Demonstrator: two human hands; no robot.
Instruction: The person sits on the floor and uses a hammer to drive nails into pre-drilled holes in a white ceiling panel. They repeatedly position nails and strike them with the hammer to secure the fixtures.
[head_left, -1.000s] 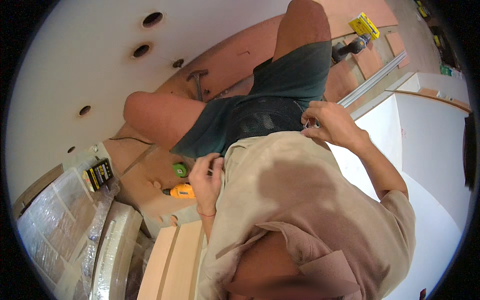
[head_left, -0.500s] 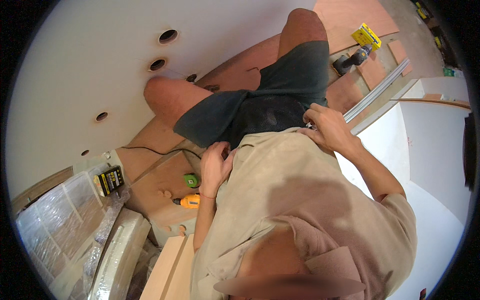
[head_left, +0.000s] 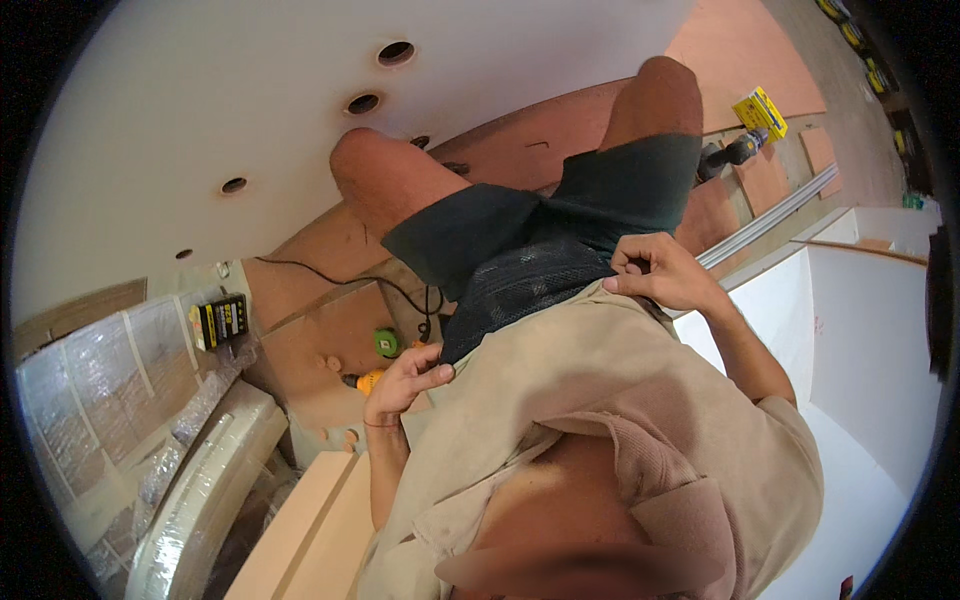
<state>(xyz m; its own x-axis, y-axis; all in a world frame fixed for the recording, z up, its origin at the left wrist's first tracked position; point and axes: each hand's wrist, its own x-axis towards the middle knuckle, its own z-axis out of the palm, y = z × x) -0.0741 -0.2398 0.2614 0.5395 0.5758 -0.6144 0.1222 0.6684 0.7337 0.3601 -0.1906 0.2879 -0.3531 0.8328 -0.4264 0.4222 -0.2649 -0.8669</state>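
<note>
I sit with knees spread, in a beige shirt (head_left: 590,350) and dark shorts (head_left: 640,180). A black mesh pouch (head_left: 530,285) lies across my lap, its upper edge under the shirt hem. My right hand (head_left: 665,275) is closed at the hem by the pouch's right end, thumb and curled forefinger pinching the cloth. At the pouch's left corner my left hand (head_left: 405,380) pinches the shirt edge between thumb and fingers. Just beyond that hand, partly hidden by it, lies an orange power tool (head_left: 370,381). A green tape measure (head_left: 387,342) rests near it.
A white panel (head_left: 270,110) with several round holes stands ahead on the left. A cordless drill (head_left: 740,150), yellow box (head_left: 762,112) and metal rails (head_left: 775,215) lie at right. A black cable (head_left: 330,277) crosses the boards. Plastic-wrapped panels (head_left: 90,390) and a black-yellow box (head_left: 219,322) stand left.
My left hand has drawn outward from the waist, its thumb and fingers now showing at the shirt edge. The right hand has lifted slightly off the pouch side, and more mesh shows.
</note>
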